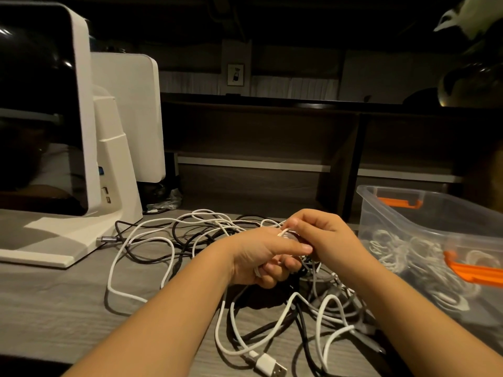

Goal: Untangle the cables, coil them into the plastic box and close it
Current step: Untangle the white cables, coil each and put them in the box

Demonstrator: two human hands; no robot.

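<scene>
The table (54,303) looks like grey wood with a matt, fine grain. The plastic box (424,213) at 3 o'clock is clear, slightly cloudy plastic, smooth, and its clips (479,270) are orange, opaque plastic. The white cables (117,257) have a woven, matt surface, like braided cloth; the black cables (144,258) look like smooth rubber or plastic. The USB plug (272,367) at 6 o'clock has a white plastic body and a shiny metal tip. The monitor (40,110) at 9 o'clock has a glossy black screen in a smooth white plastic frame.
</scene>
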